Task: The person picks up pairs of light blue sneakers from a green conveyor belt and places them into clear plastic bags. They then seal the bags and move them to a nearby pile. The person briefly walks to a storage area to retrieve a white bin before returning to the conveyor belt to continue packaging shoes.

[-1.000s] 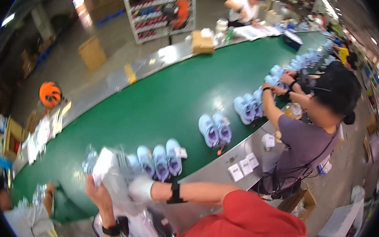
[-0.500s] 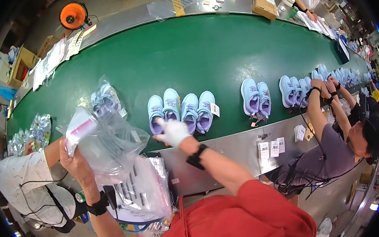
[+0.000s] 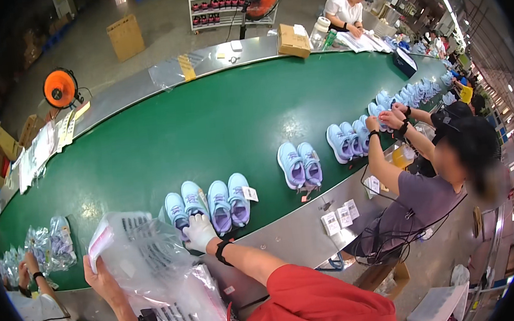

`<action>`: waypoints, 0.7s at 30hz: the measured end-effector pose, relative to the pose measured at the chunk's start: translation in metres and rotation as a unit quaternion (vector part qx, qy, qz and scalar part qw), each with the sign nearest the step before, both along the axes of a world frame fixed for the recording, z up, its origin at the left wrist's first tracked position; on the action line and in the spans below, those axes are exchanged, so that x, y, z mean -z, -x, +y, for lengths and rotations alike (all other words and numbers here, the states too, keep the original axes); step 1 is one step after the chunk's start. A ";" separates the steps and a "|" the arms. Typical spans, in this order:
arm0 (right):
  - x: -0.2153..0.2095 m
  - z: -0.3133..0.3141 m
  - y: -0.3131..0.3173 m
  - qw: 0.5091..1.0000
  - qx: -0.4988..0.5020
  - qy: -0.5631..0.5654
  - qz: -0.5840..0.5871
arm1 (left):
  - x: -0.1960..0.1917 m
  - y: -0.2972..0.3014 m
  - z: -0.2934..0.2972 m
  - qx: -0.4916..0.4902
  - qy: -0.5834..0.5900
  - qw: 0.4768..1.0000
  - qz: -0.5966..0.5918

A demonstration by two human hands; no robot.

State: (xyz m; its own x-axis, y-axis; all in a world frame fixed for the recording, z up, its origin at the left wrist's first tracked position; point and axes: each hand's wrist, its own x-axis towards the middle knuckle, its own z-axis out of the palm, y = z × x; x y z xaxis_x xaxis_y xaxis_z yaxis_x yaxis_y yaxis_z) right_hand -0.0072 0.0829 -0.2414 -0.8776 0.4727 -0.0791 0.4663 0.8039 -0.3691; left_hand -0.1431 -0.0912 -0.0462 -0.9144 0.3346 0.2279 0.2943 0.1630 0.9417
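My left hand (image 3: 101,280) grips the edge of a clear plastic bag (image 3: 139,242), which hangs open to its right. A white glove covers my right hand (image 3: 201,232). Its fingers are at the heel openings of a pair of light blue sneakers (image 3: 186,200) with purple linings; the fingertips are partly hidden in the shoes. Right beside them stands a second pair of sneakers (image 3: 229,200) with a white tag. Under the held bag lies a stack of printed clear bags (image 3: 181,311) at the near edge of the table.
Across the green belt (image 3: 206,122), another pair of sneakers (image 3: 301,164) stands to the right, then a long row. Co-workers sit on both sides; one handles shoes (image 3: 343,141). Bagged shoes (image 3: 61,242) lie left. Tags (image 3: 338,217) hang on the metal edge (image 3: 286,230).
My right hand has gone from above the left pair to its heel openings. The bag has swung up and spread out in my left hand. The view has turned to the right.
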 end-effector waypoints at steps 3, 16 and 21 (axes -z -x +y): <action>-0.014 0.019 0.006 0.999 -0.009 0.035 0.010 | 0.002 0.006 0.004 0.019 -0.014 1.000 -0.010; -0.246 0.110 -0.161 0.546 0.015 0.635 0.546 | 0.019 -0.034 0.073 0.104 0.005 0.994 -0.017; -0.229 0.100 -0.175 0.926 -0.129 0.318 0.159 | -0.028 -0.107 0.129 0.193 -0.031 0.980 -0.034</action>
State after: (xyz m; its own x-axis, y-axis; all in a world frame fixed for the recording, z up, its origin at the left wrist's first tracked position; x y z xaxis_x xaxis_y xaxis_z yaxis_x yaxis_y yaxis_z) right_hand 0.1678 0.1832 -0.0126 -0.9816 0.1903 0.0123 0.0752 0.4456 -0.8921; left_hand -0.0359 0.0375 -0.0179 -0.7360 0.6463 0.2013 0.2583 -0.0067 0.9660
